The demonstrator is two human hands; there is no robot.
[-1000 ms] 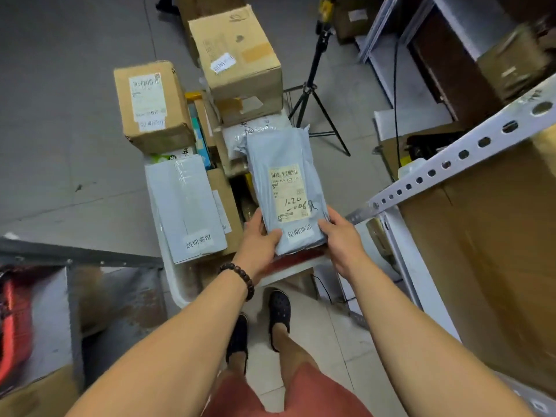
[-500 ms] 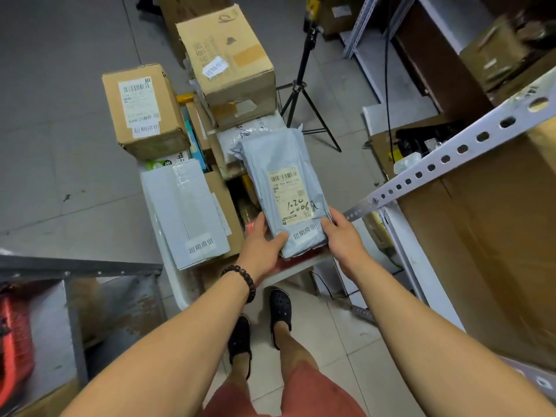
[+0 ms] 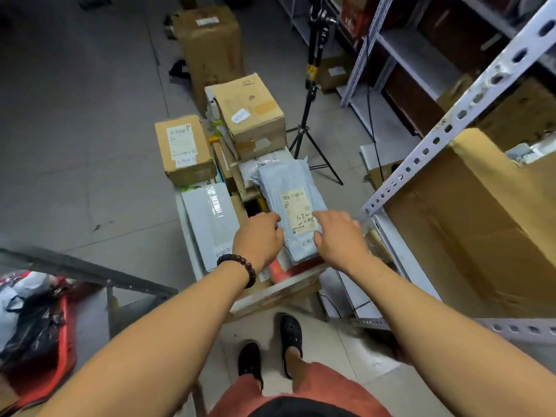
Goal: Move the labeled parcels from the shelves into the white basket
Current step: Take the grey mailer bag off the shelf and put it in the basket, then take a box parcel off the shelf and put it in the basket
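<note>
1 grey parcel (image 3: 288, 179) atop 1 white basket (image 3: 190, 245), right hand (image 3: 338, 239) fingers (image 3: 323, 216) flat on it, left hand (image 3: 258, 237) fingers' grip unclear

Mailer bag (image 3: 285, 179): grey plastic film, smooth, faintly glossy, wrinkled.
Shipping label (image 3: 296, 203): matt paper.
Cardboard box (image 3: 183, 145): brown, matt, taped.
Shelf upright (image 3: 451, 121): white-painted perforated metal.
Floor (image 3: 75, 130): grey tiles, dull sheen.

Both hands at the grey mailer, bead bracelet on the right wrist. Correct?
Not quite. The bead bracelet is on the left wrist, not the right; the head view shows it. The rest holds: the left hand and the right hand are both at the grey mailer.
</note>
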